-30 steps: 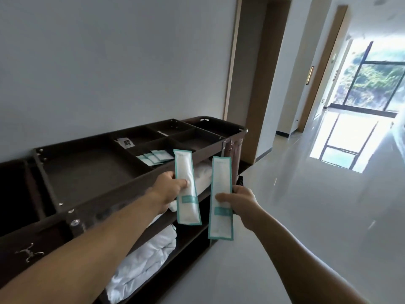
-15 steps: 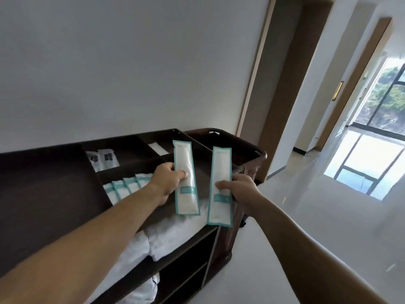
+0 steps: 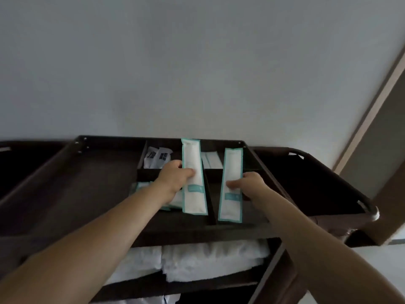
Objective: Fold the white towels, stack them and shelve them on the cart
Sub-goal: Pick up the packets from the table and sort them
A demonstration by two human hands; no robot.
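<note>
A dark brown cart (image 3: 317,187) stands against the wall, its top tray split into compartments. My left hand (image 3: 174,178) grips a long white packet with teal edges (image 3: 194,178) over the tray's middle compartment. My right hand (image 3: 249,183) pinches a second, matching packet (image 3: 231,187) just to the right, above the divider's far side. Both packets are held upright, side by side and apart. Folded white towels (image 3: 206,262) lie stacked on the shelf under the tray, with more white cloth (image 3: 166,300) on the shelf below.
More teal-edged packets (image 3: 142,186) lie in the compartment under my left wrist. Small white sachets with dark marks (image 3: 156,160) and flat white packets (image 3: 211,160) fill the back compartments. A grey wall rises behind the cart; a door frame (image 3: 372,106) stands right.
I have turned from the corridor to face the cart squarely. Both hands carried the packets forward over the top tray, and the window and hallway floor left the view.
</note>
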